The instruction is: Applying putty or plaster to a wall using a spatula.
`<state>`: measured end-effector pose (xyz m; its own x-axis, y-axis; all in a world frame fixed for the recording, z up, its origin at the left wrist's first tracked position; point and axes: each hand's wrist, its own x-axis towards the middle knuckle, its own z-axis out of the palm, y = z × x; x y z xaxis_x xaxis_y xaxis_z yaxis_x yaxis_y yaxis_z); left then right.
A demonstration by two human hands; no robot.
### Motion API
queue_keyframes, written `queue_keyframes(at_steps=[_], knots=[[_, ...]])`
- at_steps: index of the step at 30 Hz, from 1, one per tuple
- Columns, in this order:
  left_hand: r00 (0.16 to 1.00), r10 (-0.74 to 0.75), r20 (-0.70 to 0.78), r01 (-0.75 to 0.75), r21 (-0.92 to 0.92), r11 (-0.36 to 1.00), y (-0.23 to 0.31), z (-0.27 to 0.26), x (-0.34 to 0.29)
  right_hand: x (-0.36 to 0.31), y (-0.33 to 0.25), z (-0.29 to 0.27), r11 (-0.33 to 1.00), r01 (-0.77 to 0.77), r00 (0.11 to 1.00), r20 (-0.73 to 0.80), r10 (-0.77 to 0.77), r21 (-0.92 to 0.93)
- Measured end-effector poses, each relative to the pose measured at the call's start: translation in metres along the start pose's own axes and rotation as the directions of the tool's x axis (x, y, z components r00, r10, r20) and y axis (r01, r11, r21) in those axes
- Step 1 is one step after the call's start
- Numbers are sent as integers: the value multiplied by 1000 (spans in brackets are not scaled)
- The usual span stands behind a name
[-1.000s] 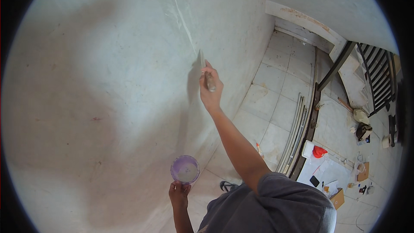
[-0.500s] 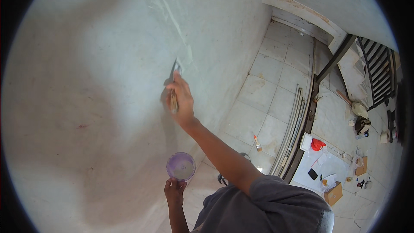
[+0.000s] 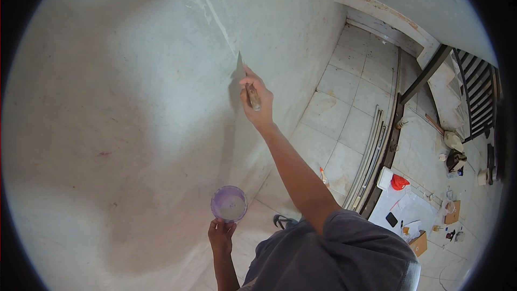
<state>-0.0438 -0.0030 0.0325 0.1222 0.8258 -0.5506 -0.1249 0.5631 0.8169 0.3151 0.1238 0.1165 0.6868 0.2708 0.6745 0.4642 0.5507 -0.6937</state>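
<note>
My right hand (image 3: 257, 99) grips the handle of a putty knife (image 3: 240, 62), its blade against the wall (image 3: 177, 97) at the lower end of a pale filler streak (image 3: 212, 12). The streak runs up the wall toward the top of the view. Lower down, my left hand (image 3: 221, 234) holds a purple round tub (image 3: 229, 203) by its near rim. A greyish paste lies inside the tub. Its underside is hidden from me.
Right of the wall, long pipes (image 3: 366, 156) lie on the tiled floor (image 3: 336, 81). A brush (image 3: 323, 177) lies partly behind my arm. Farther right are a white sheet with a black phone (image 3: 391, 219), a red bag (image 3: 399, 182), a cardboard box (image 3: 419, 243) and a dark railing (image 3: 476, 94).
My right hand has moved up and to the right with the putty knife, whose blade now meets the streak's lower end. The tub has shifted slightly. More of the brush is covered by my arm.
</note>
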Motion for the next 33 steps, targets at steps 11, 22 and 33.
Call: queue_keyframes(at_steps=[11,22,33], knots=[[1000,14,-3,-14,-14,1000,4,-5,1,-19,-14,-7,989,-93,995,36,89,119],[999,-31,-9,31,7,1000,4,-12,-1,-60,-22,9,994,-23,990,141,8,104],[1000,4,14,-4,-2,1000,2,-3,0,-41,3,-8,978,-135,991,25,133,157]])
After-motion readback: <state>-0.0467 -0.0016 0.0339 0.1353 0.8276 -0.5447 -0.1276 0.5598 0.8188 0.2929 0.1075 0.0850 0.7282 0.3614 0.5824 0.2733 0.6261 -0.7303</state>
